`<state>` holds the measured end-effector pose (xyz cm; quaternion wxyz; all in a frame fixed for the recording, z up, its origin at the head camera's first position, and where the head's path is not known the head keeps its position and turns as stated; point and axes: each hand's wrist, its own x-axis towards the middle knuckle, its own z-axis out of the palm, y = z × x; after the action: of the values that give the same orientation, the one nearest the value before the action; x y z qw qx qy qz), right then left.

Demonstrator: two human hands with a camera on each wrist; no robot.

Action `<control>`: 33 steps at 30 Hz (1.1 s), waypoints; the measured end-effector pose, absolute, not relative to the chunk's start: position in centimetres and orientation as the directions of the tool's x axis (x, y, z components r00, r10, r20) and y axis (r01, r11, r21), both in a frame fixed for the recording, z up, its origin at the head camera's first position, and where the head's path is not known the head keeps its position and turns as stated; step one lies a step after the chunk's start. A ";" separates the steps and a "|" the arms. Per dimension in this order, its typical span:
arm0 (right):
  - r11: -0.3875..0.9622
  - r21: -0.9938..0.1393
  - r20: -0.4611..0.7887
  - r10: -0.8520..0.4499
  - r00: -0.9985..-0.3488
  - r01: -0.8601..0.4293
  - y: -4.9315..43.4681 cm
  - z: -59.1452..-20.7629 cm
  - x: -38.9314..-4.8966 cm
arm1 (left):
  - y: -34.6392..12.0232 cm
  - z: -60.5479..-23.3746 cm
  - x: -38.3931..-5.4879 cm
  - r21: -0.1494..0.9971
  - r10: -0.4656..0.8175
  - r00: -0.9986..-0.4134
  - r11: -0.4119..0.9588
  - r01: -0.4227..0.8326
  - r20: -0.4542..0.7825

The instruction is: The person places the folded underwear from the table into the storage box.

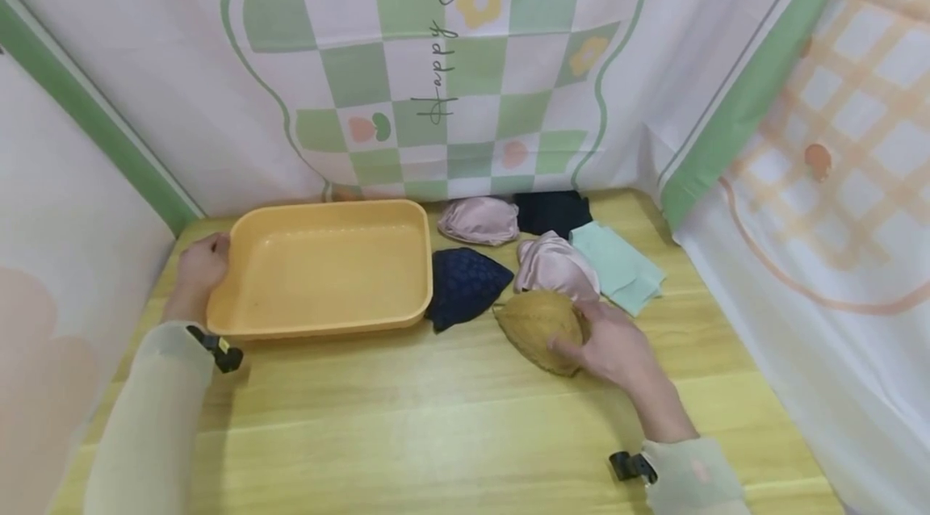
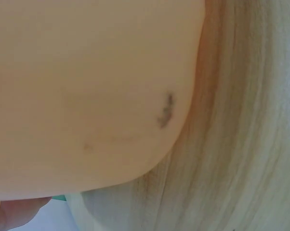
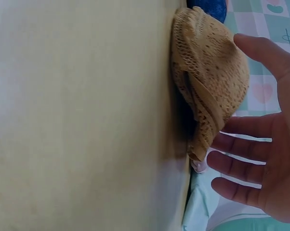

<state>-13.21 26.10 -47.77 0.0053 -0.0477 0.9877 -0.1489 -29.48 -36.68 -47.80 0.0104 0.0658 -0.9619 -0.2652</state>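
Observation:
A mustard lace folded bra [image 1: 539,329] lies on the table, its cup domed upward. My right hand [image 1: 613,341] is at its right side, the thumb on the cup; in the right wrist view the fingers are spread and fairly straight, the index fingertip at the bra's edge. My left hand [image 1: 205,261] grips the left rim of a yellow-orange plastic tray [image 1: 320,329]; the left wrist view shows mostly the tray's outer surface [image 2: 97,96], with part of a finger [image 2: 22,211] at its edge. Just behind the mustard bra sits a shiny pink folded bra [image 1: 555,265].
A navy folded piece [image 1: 468,285] touches the tray's right side. Behind lie another pink piece [image 1: 479,220] and a black one [image 1: 554,212], with mint folded cloth [image 1: 617,265] at the right. Printed curtains [image 1: 450,79] enclose the wooden table [image 1: 407,434] at the back and sides.

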 end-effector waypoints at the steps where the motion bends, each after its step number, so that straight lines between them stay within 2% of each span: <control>1: 0.952 -0.295 -0.004 -0.093 -0.996 -0.088 26.0 -47.9 -13.2 | -36.6 -47.8 -29.5 0.513 -0.133 -0.991 0.850 -0.122 -0.015; 6: 0.959 -0.280 -0.054 -0.063 -0.997 -0.046 25.6 -48.6 -13.0 | -36.5 -47.7 -29.4 0.520 -0.138 -0.990 0.844 -0.131 -0.025; 19: 0.973 -0.229 -0.052 -0.025 -0.998 -0.013 24.9 -49.5 -13.2 | -36.5 -47.8 -29.4 0.531 -0.152 -0.988 0.834 -0.149 -0.037; 26: 0.969 -0.247 -0.042 -0.043 -0.998 -0.032 25.0 -49.7 -13.5 | -36.6 -47.8 -29.4 0.543 -0.149 -0.987 0.825 -0.155 -0.056; 33: 0.952 -0.295 -0.022 -0.094 -0.995 -0.083 24.9 -49.7 -13.7 | -36.6 -47.8 -29.3 0.527 -0.142 -0.990 0.839 -0.133 -0.024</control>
<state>-13.69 24.88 -49.67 0.0180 -0.0447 0.9877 -0.1488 -29.31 -36.60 -47.77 0.0082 0.0716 -0.9590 -0.2742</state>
